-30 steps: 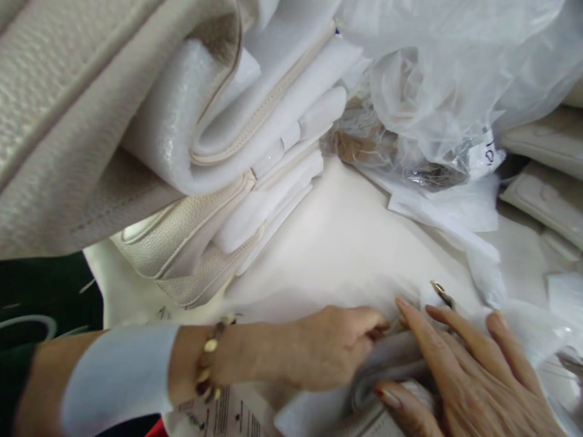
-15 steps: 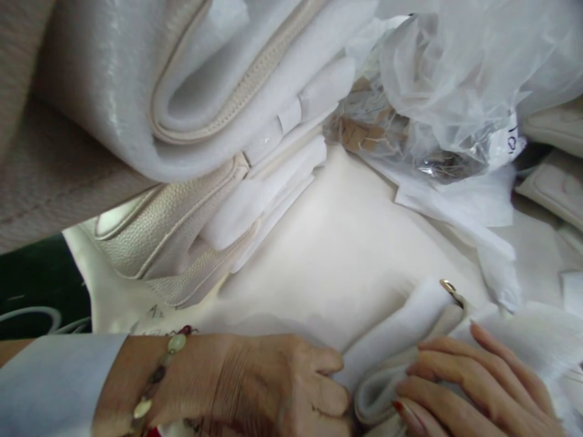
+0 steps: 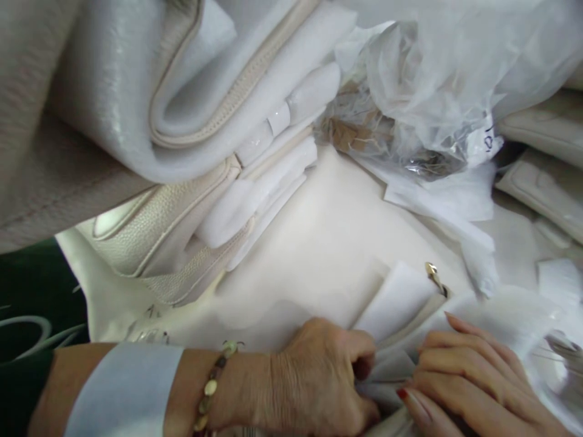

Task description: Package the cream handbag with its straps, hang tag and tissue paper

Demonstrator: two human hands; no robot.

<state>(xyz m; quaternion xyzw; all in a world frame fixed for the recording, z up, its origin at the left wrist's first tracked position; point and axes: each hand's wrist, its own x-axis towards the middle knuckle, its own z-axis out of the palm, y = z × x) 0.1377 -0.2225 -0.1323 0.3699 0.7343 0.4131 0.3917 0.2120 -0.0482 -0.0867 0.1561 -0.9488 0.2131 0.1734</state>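
Observation:
At the bottom centre, my left hand (image 3: pixel 325 379), with a bead bracelet and a pale blue cuff, is curled with its fingertips inside the fold of a cream leather bag (image 3: pixel 412 325). The bag has white padding sheet and a small gold-coloured metal clip (image 3: pixel 435 276) at its far end. Opposite, my right hand (image 3: pixel 473 382) lies over the bag's near side, thumb and fingers bent onto it. The hands are close together with the fold between them. The left fingertips are hidden in the material.
A tall stack of cream leather bags (image 3: pixel 200 237) with white padding leans in from the left. Crumpled clear plastic bags (image 3: pixel 437 91) with brown paper bits lie at the back. More cream bags (image 3: pixel 546 176) stand at right. A pale sheet (image 3: pixel 319 243) covers the surface.
My left hand has moved right and pushed its fingers into the fold of the bag. The rolled edge has opened out. My right hand has stayed nearly in place.

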